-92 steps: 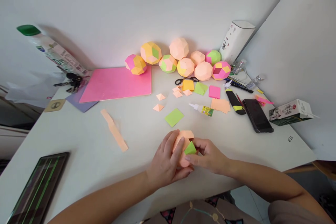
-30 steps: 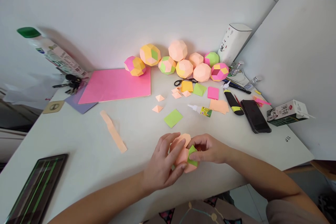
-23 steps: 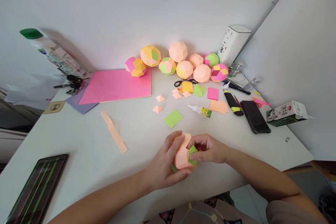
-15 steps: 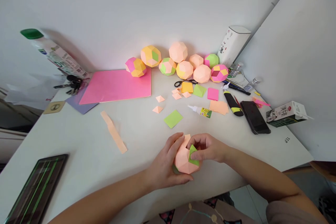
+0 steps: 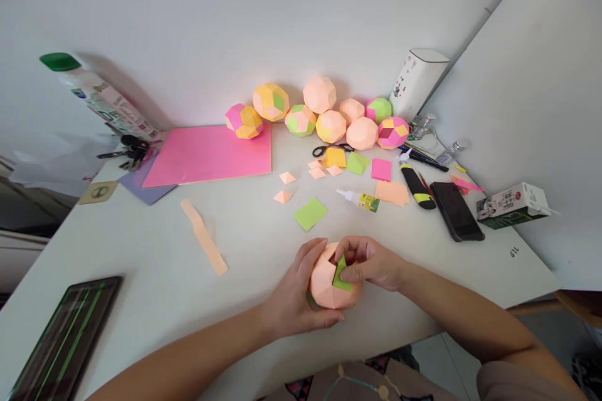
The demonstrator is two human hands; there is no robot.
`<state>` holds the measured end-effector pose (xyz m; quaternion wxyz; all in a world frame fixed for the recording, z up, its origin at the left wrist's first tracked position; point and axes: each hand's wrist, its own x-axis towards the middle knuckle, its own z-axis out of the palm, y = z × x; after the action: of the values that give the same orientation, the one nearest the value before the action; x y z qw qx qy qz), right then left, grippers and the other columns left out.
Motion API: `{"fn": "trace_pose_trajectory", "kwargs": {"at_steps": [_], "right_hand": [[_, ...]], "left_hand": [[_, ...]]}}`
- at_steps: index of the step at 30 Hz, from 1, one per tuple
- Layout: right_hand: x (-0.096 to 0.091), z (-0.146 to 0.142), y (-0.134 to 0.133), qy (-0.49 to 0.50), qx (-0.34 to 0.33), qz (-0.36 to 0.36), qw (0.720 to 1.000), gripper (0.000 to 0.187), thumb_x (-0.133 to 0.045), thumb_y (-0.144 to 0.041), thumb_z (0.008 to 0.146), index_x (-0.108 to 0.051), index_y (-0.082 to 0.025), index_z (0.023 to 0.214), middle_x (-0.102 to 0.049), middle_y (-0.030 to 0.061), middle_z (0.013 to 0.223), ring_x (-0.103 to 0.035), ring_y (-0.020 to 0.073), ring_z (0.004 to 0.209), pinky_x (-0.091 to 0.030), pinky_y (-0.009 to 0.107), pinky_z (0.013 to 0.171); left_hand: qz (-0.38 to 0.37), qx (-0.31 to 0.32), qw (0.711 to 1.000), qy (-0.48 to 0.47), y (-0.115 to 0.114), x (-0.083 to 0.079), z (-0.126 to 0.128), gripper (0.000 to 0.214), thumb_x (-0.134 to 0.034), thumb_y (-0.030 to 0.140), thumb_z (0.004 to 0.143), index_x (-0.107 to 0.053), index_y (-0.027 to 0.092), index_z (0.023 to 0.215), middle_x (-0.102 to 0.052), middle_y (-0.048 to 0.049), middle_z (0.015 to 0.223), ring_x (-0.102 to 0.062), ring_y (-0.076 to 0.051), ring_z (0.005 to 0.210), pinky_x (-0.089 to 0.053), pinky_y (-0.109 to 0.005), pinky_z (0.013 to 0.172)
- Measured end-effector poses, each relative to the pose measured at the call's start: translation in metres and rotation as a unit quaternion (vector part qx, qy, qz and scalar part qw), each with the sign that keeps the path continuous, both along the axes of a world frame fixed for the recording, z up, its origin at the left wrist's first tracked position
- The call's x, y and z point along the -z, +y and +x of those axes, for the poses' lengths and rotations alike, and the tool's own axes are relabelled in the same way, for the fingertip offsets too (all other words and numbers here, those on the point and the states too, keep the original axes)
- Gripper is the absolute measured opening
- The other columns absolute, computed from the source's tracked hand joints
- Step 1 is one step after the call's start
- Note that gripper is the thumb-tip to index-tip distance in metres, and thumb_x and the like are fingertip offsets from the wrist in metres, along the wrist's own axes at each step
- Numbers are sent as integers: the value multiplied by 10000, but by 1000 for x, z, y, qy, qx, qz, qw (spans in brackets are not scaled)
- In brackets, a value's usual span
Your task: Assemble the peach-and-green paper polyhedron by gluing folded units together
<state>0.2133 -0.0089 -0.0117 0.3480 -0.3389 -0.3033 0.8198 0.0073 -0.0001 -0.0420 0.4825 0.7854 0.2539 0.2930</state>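
A peach paper ball [image 5: 325, 285] with flat folded faces and an opening at its top sits in my left hand [image 5: 301, 288], whose fingers curve around its left side and bottom. My right hand [image 5: 369, 263] pinches a green folded paper piece [image 5: 342, 277] at the edge of the opening; part of the ball's right side is hidden behind these fingers. Beyond the hands lies a green paper sheet [image 5: 311, 213]. A small glue bottle [image 5: 364, 200] rests on its side to the right of it. Several small peach folded pieces [image 5: 283, 197] lie farther back.
Several finished-looking paper balls [image 5: 320, 95] stand along the wall. Scissors [image 5: 332, 149], pink paper squares [image 5: 381, 169], peach sheets [image 5: 392, 192], a cutter knife [image 5: 417, 186] and a phone [image 5: 457, 211] lie right. A pink board [image 5: 207, 153], peach strip [image 5: 204, 238] and dark tablet [image 5: 68, 338] are left.
The ball has turned slightly in my left hand, and its opening shows more. The green piece sits a little lower and more to the left, still pinched by my right fingers.
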Motion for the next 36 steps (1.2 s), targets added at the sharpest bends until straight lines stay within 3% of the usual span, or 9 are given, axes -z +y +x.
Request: {"fn": "trace_pose_trajectory", "kwargs": {"at_steps": [9, 13, 16, 20, 22, 25, 31, 34, 36], "right_hand": [[-1, -2, -5, -95, 25, 137, 986, 333, -750, -262, 747, -590, -185, 1029, -645, -6, 826, -608, 98, 735, -465, 227, 661], [-9, -2, -8, -183, 37, 245, 951, 314, -678, -271, 813, -572, -213, 1104, -655, 32, 961, -621, 132, 845, -500, 277, 742], [-17, 5, -5, -326, 75, 405, 851, 260, -621, -241, 850, -591, -213, 1107, -664, 66, 1022, -621, 172, 895, -511, 334, 797], [-17, 27, 12, -524, 176, 584, 594, 167, -581, -171, 844, -628, -212, 998, -668, 85, 948, -592, 236, 918, -484, 438, 859], [-11, 40, 23, -601, 177, 572, 529, 180, -548, -167, 847, -628, -203, 1003, -659, 106, 978, -571, 269, 964, -476, 468, 873], [0, 55, 38, -688, 148, 472, 532, 285, -525, -184, 818, -610, -157, 1089, -613, 176, 1120, -532, 339, 1083, -440, 542, 928], [18, 64, 51, -673, 150, 457, 561, 290, -529, -217, 808, -596, -171, 1086, -658, 145, 1008, -602, 305, 964, -500, 490, 849], [11, 65, 50, -650, 196, 456, 575, 303, -517, -298, 858, -517, -180, 1137, -620, 137, 1063, -608, 260, 963, -510, 427, 838], [-4, 63, 49, -605, 240, 450, 611, 319, -508, -329, 878, -452, -194, 1162, -594, 116, 1043, -619, 220, 874, -526, 387, 775]], "left_hand": [[3, -14, 1000, -10, -1, -2, 1, 936, -751, 404, 706, -181, 283, 1439, -282, -157, 1412, -325, -358, 1325, -364, -574, 1052], [27, -19, 999, -24, 0, 0, 2, 904, -729, 393, 728, -184, 276, 1440, -294, -157, 1410, -334, -351, 1325, -376, -559, 1050], [36, -54, 998, -27, 3, 3, 1, 880, -719, 393, 730, -201, 265, 1430, -317, -156, 1395, -343, -352, 1312, -377, -562, 1047], [44, -105, 993, -28, 11, 8, 0, 847, -710, 333, 731, -216, 258, 1414, -332, -153, 1376, -365, -342, 1290, -371, -556, 1049], [44, -122, 991, -36, 15, 9, 1, 833, -699, 321, 737, -214, 260, 1412, -338, -149, 1369, -378, -335, 1280, -385, -543, 1042], [42, -144, 988, -42, 20, 10, 2, 812, -687, 291, 733, -222, 264, 1399, -350, -146, 1356, -394, -337, 1271, -406, -537, 1025], [42, -148, 987, -50, 24, 6, 3, 794, -681, 232, 709, -251, 260, 1377, -397, -145, 1320, -451, -333, 1228, -452, -513, 987], [48, -150, 985, -72, 25, 8, 4, 831, -704, 237, 683, -252, 263, 1379, -411, -141, 1312, -469, -330, 1213, -459, -502, 985], [47, -147, 985, -78, 26, 11, 4, 859, -713, 240, 677, -234, 268, 1389, -394, -144, 1328, -458, -335, 1224, -452, -512, 992]]}}
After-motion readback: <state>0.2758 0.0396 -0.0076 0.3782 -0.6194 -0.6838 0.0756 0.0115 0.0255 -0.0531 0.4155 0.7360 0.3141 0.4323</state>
